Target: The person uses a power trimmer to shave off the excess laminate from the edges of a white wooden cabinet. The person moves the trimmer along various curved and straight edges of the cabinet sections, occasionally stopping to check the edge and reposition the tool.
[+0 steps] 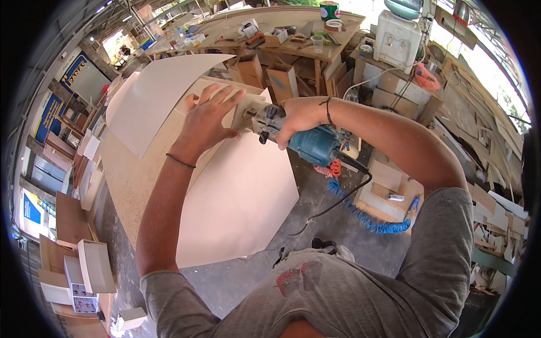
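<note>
Far left wall: a rectangular sign, blue border around a pale panel; below it a narrower blue sign; lower left, a blue-and-white poster. Far table: a green cylindrical tin. Lower left: a small white printed carton.

Teal trimmer on a pale board

The teal power trimmer lies sideways against the pale laminate board's edge, cord trailing.
</note>
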{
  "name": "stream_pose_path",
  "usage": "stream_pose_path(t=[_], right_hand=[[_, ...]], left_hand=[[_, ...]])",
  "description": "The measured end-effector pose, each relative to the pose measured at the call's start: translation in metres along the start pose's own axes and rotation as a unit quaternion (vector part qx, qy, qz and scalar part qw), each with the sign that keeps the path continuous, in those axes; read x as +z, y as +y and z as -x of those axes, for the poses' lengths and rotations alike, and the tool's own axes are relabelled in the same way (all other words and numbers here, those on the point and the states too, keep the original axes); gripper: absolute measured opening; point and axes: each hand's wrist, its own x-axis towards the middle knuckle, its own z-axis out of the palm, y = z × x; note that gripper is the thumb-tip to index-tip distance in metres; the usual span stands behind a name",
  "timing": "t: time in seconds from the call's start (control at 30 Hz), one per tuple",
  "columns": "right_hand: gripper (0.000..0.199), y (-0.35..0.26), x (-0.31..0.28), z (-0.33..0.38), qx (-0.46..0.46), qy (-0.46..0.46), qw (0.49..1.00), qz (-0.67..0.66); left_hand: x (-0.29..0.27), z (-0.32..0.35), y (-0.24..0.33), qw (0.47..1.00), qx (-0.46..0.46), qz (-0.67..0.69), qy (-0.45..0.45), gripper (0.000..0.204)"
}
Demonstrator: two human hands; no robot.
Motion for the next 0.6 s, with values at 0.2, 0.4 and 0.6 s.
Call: stream_pose_path(t=[0.2, 0.4, 0.6], right_hand=[[0.067, 0.006, -0.008, 0.0, -0.004, 0.004, 1.0, -0.004], [0.071, 0.014, -0.014, -0.008, -0.003, 0.003, 1.0, 0.015], [0.077, 0.016, -0.016, -0.006, -0.019, 0.015, 1.0, -0.002]], left_hand=[[0.002, -0.01, 0.004, 1.0, -0.005, 0.005, -0.004, 0.1], [0.002, -0.017, 0.006, 1.0, -0.01, 0.0, -0.009, 0.101], [0.004, -0.022, 0.004, 1.0, -0.014, 0.001, -0.019, 0.102]])
